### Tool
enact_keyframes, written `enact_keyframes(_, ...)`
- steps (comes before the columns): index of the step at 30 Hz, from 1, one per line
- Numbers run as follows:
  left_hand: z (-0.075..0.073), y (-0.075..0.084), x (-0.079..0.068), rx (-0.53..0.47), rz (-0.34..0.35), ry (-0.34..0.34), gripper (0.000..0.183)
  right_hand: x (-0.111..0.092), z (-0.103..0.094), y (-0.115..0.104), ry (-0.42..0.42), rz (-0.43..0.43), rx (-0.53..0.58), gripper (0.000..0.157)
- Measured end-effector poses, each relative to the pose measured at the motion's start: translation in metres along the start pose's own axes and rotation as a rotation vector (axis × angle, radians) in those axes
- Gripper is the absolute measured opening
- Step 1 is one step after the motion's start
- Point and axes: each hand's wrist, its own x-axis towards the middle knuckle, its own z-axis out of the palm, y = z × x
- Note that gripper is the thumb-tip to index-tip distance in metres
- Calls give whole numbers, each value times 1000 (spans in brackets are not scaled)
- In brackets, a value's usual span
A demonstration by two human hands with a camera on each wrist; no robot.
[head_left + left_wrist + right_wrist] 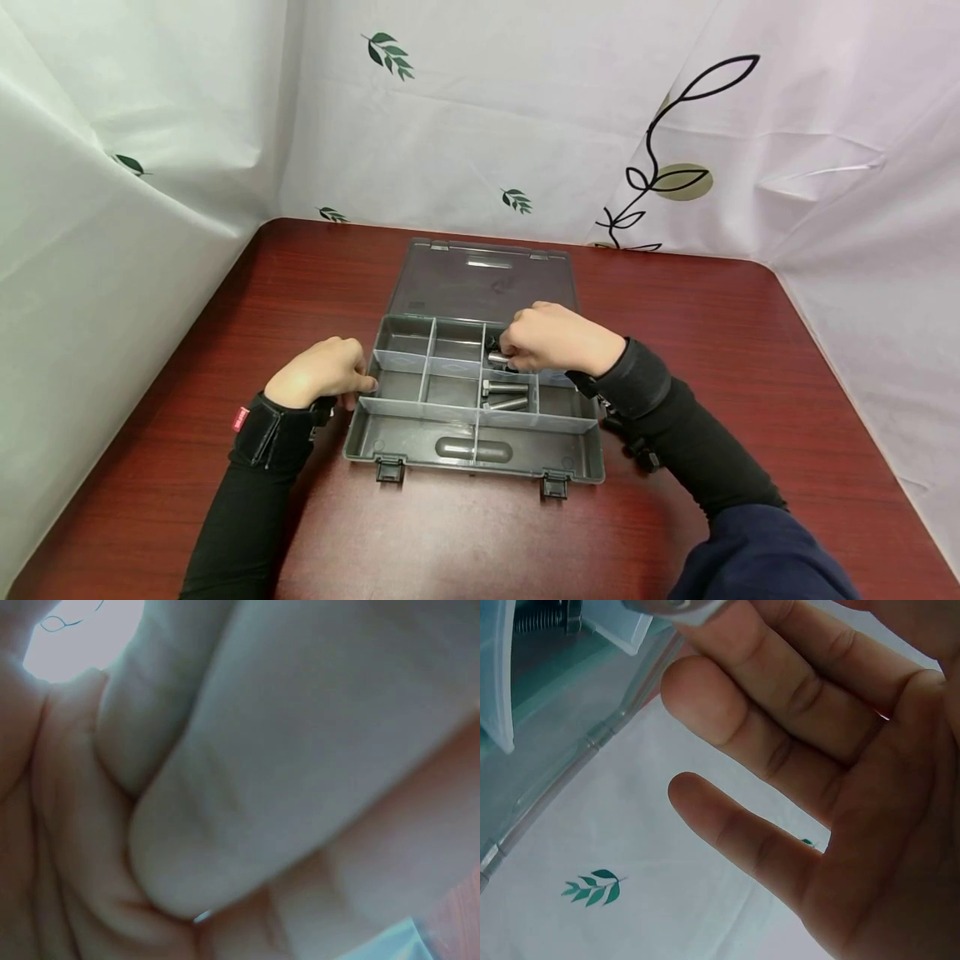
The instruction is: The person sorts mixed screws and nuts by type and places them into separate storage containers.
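Observation:
A grey plastic compartment box [420, 433] lies on the table with its lid [480, 283] folded back. My left hand [322, 371] grips the box's left rim, its fingers curled in the left wrist view. Above the upper middle compartments, my right hand [551, 337] pinches a silver bolt [497, 358]; only its metal end [682, 606] shows in the right wrist view. A black bolt [540, 619] lies in a compartment close to that hand. Two silver bolts [506, 388] lie in the compartment below. The right hand partly hides the upper right compartments.
Clear dividers [450, 410] split the box, and two black latches [390, 469] hang at its front edge. The reddish-brown table [712, 333] extends on both sides. White cloth [480, 108] with leaf prints stands behind and beside it.

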Motion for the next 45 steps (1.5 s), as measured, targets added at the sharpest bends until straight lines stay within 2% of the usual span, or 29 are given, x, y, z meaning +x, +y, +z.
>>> enact_keyframes(13,1,-1,0,12,6,1,25,3,1,-5,-18,-27,31,41)
enact_keyframes(21,1,-1,0,13,7,5,26,4,5,-4,-35,-19,34,39)
enact_keyframes(24,1,-1,0,16,7,6,26,3,5,-4,-37,-11,36,29)
enact_keyframes(28,1,-1,0,18,8,5,26,1,2,-3,-40,24,26,4)
enact_keyframes(36,0,-1,0,9,-6,-3,26,-3,-5,-1,-62,96,5,28)
enact_keyframes(45,0,-1,0,2,-6,-5,26,-13,-5,7,-55,157,22,38)
